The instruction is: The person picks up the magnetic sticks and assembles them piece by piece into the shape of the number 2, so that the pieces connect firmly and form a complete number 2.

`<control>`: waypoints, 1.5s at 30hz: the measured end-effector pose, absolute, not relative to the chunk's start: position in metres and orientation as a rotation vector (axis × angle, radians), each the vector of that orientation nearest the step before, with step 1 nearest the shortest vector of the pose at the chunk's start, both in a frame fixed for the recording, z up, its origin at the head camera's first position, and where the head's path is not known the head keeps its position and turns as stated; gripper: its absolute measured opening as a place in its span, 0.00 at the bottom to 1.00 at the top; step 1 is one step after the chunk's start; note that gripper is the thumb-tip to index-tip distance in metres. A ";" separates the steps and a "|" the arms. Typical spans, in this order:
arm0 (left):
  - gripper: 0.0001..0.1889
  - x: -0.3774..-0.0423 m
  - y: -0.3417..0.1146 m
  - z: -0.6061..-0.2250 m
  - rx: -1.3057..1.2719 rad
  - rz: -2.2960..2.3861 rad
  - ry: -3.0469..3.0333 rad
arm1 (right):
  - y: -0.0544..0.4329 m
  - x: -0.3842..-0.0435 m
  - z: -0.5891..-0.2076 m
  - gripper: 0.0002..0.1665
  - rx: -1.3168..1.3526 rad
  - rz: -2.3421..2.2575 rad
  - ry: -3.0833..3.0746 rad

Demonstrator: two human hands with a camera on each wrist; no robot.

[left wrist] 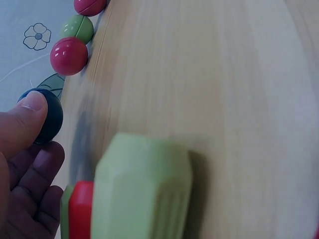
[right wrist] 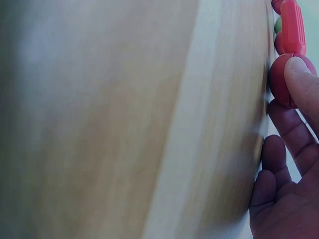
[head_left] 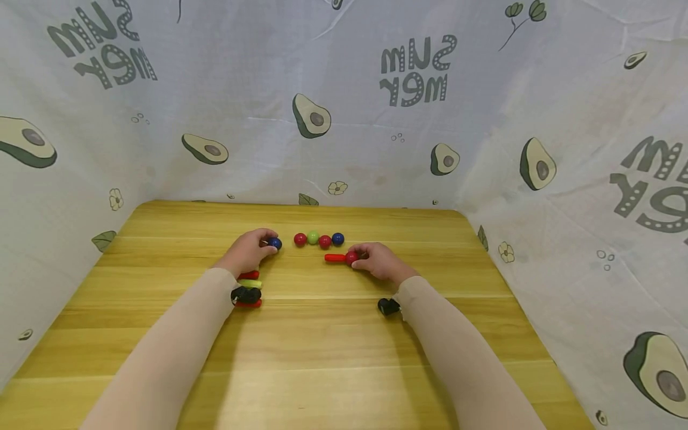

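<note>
My left hand (head_left: 248, 249) pinches a dark blue ball (head_left: 275, 243) between thumb and fingers near the back left of the table. In the left wrist view the thumb lies over this ball. My right hand (head_left: 378, 261) grips a small red maraca (head_left: 352, 258) by its round head, and its red handle (head_left: 334, 258) points left. The right wrist view has the thumb on the head, with the other fingers below. Between and beyond the hands, several balls stand in a row: a red ball (head_left: 300, 239), a green ball (head_left: 313, 237), another red ball (head_left: 325, 242) and a blue ball (head_left: 338, 239).
Beside my left wrist lie a red handle (head_left: 249, 275), a light green handle (head_left: 251, 284) and another red handle (head_left: 250, 304), partly hidden by the arm and wrist camera (head_left: 246, 295). A patterned cloth (head_left: 344, 149) hangs behind the wooden table (head_left: 312, 358).
</note>
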State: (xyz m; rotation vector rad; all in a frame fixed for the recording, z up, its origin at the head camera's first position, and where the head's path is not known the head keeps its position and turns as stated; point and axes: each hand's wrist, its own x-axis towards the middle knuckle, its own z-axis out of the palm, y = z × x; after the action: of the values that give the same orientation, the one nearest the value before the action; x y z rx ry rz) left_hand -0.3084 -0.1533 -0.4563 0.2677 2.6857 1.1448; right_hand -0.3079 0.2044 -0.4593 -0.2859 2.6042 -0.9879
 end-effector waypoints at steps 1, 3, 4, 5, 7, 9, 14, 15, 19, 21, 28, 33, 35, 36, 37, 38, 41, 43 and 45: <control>0.23 -0.307 -0.152 -0.455 0.274 1.142 2.687 | 0.204 -0.308 -0.459 0.20 -0.289 -0.988 2.604; 0.23 -0.306 -0.149 -0.455 0.279 1.143 2.684 | 0.205 -0.308 -0.459 0.21 -0.289 -0.983 2.606; 0.23 -0.305 -0.147 -0.455 0.285 1.143 2.684 | 0.205 -0.308 -0.459 0.21 -0.288 -0.983 2.605; 0.23 -0.305 -0.145 -0.455 0.294 1.143 2.684 | 0.205 -0.308 -0.459 0.21 -0.289 -0.983 2.604; 0.23 -0.304 -0.141 -0.455 0.309 1.143 2.681 | 0.204 -0.308 -0.459 0.20 -0.292 -0.984 2.604; 0.23 -0.304 -0.137 -0.455 0.328 1.139 2.680 | 0.205 -0.308 -0.459 0.20 -0.293 -0.984 2.605; 0.21 -0.304 -0.124 -0.456 0.348 1.151 2.653 | 0.205 -0.309 -0.459 0.20 -0.304 -0.975 2.612; 0.21 -0.303 -0.122 -0.456 0.350 1.151 2.648 | 0.205 -0.309 -0.459 0.20 -0.306 -0.973 2.612; 0.22 -0.302 -0.112 -0.456 0.352 1.147 2.636 | 0.204 -0.308 -0.458 0.20 -0.309 -0.972 2.610; 0.22 -0.302 -0.109 -0.456 0.361 1.140 2.636 | 0.204 -0.307 -0.457 0.20 -0.307 -0.973 2.608; 0.21 -0.303 -0.098 -0.458 0.390 1.134 2.631 | 0.204 -0.307 -0.457 0.19 -0.292 -0.991 2.597; 0.21 -0.302 -0.090 -0.458 0.409 1.122 2.631 | 0.204 -0.307 -0.458 0.19 -0.298 -0.989 2.600; 0.21 -0.301 -0.087 -0.458 0.415 1.110 2.637 | 0.204 -0.307 -0.458 0.19 -0.299 -0.982 2.605; 0.21 -0.301 -0.086 -0.459 0.419 1.102 2.639 | 0.204 -0.307 -0.458 0.20 -0.298 -0.978 2.608; 0.21 -0.301 -0.085 -0.459 0.422 1.092 2.643 | 0.204 -0.307 -0.458 0.20 -0.298 -0.973 2.610; 0.21 -0.300 -0.083 -0.459 0.425 1.085 2.646 | 0.204 -0.307 -0.458 0.20 -0.299 -0.967 2.613; 0.21 -0.299 -0.079 -0.459 0.432 1.074 2.652 | 0.204 -0.307 -0.457 0.21 -0.298 -0.958 2.620; 0.21 -0.299 -0.077 -0.459 0.433 1.069 2.658 | 0.204 -0.307 -0.457 0.22 -0.301 -0.956 2.622; 0.20 -0.299 -0.074 -0.460 0.435 1.064 2.662 | 0.204 -0.307 -0.458 0.22 -0.301 -0.959 2.621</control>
State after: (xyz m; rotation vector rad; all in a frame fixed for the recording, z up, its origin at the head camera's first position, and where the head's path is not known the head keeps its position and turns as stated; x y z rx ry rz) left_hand -0.2987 -0.0738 -0.4602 0.4348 2.6618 1.0637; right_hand -0.3070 0.2040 -0.4576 -0.3012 2.6211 -0.9587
